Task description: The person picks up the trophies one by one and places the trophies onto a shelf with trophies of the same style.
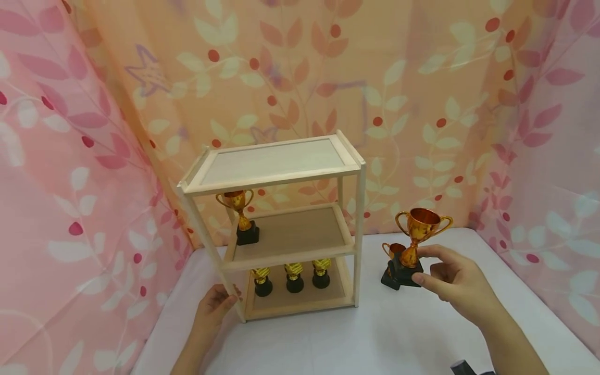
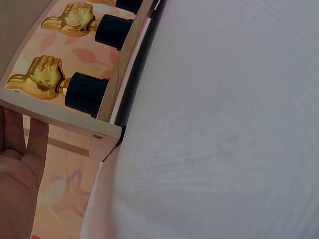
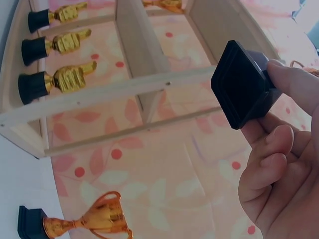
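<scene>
My right hand [image 1: 457, 281] pinches the black base [image 3: 244, 84] of a gold trophy cup [image 1: 422, 225] and holds it up to the right of the shelf. Behind it a second gold trophy cup [image 3: 94, 219] stands on the table. With thumb and fingers, my left hand [image 1: 211, 310] grips the front left post of the wooden three-tier shelf [image 1: 290, 263]. Another gold trophy cup [image 1: 244, 213] is on the left of the middle tier. On the bottom tier stand three gold thumbs-up trophies [image 2: 42, 79] in a row, their tops partly hidden in the head view.
A white cloth covers the table [image 1: 337, 344]. Floral curtains [image 1: 422, 104] enclose the back and both sides. The shelf's top tier [image 1: 276, 161] is a framed grey panel with raised side rails. A dark object [image 1: 463, 367] shows at the bottom edge, near my right forearm.
</scene>
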Demonstrator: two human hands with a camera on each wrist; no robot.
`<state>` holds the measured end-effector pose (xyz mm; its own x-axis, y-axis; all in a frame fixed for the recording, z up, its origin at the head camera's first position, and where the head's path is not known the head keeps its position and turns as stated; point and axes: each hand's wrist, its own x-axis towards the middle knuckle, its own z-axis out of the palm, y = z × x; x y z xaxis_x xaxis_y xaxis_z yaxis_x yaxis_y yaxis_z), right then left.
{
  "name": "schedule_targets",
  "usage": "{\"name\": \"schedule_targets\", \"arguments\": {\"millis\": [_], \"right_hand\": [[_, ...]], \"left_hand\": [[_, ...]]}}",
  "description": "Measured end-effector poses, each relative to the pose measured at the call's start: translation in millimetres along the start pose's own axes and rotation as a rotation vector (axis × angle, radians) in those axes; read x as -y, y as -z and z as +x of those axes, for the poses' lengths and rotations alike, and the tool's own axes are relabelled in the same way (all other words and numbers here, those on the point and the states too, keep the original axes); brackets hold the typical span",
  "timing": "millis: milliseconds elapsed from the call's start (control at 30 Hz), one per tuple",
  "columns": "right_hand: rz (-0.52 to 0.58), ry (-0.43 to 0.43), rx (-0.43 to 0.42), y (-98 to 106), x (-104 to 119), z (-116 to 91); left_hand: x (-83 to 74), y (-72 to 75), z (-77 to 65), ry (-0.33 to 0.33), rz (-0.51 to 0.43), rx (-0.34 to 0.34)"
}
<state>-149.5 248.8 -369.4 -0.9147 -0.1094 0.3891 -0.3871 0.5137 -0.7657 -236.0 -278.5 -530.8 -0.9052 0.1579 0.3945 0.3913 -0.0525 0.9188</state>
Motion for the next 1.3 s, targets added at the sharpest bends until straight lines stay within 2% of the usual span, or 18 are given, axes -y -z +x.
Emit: {"name": "schedule_targets", "arguments": {"millis": [467, 633, 867, 967, 1100, 1300], "right_hand": [[0.165, 0.129, 0.063, -38, 20, 11], [0.189, 0.117, 0.084, -53, 35, 18], [0.161, 0.090, 0.099, -76, 53, 33], [0.183, 0.092, 0.115, -86, 60, 38], [0.157, 0.068, 0.123, -99, 67, 47], [0.142, 0.020, 0.135, -111, 73, 57]], "left_hand": [[0.8, 0.3, -2.6, 0.024, 0.012, 0.005], [0.9, 1.5, -1.9, 0.011, 0.022, 0.008], [-5.2, -4.2, 0.0, 0.062, 0.081, -0.075], [-3.6, -3.1, -0.2, 0.049, 0.077, -0.057], [-2.2, -2.5, -1.3, 0.043, 0.070, -0.041], [-1.8, -2.6, -3.1, 0.075, 0.125, -0.050]]}}
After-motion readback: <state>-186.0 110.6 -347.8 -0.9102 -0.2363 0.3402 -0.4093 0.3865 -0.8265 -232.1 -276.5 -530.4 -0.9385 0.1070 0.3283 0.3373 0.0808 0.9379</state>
